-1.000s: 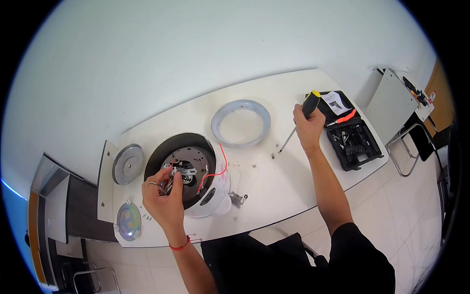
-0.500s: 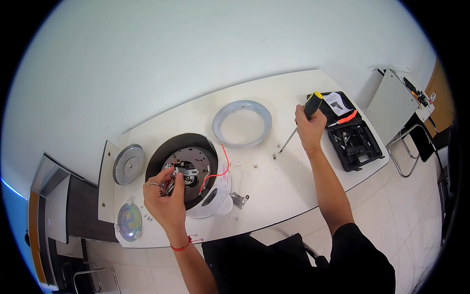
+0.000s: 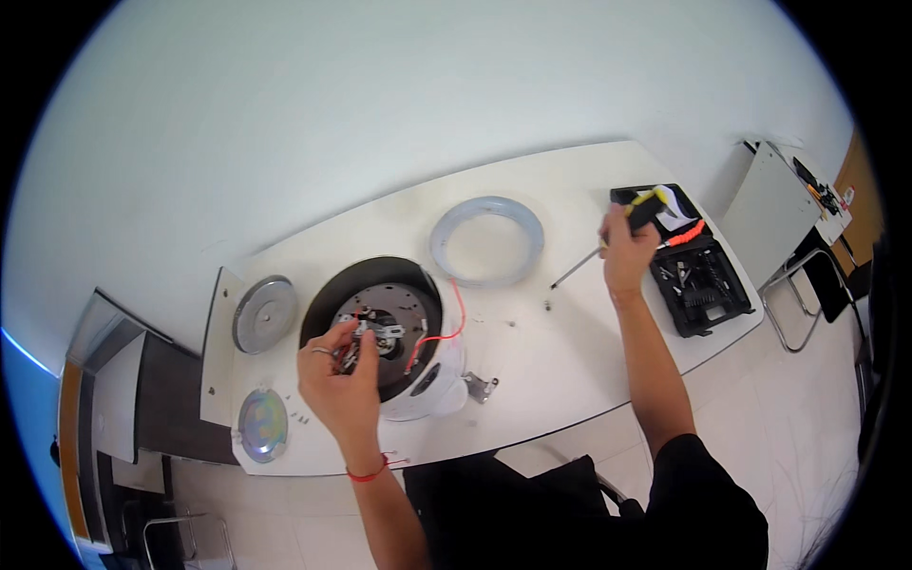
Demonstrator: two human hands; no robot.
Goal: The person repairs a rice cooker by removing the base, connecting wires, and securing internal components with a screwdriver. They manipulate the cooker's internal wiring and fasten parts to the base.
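Note:
My left hand is closed in a pinch on a small metal mechanism with wires, held over the open body of a white rice cooker. Its dark interior shows a round metal base, and a red wire loops out over the rim. My right hand grips a screwdriver by its black and yellow handle. The shaft slants down to the left, with its tip above or on the table beside a small screw; whether the tip touches anything I cannot tell.
A pale ring lies behind the cooker. Left of it are a round metal lid and a shiny disc with small screws nearby. A metal bracket lies right of the cooker. An open black tool case stands at the right.
The whole view has shifted slightly. My right hand has moved a little to the right, and the screwdriver leans flatter, its tip farther from the small screw. My left hand keeps its pinch.

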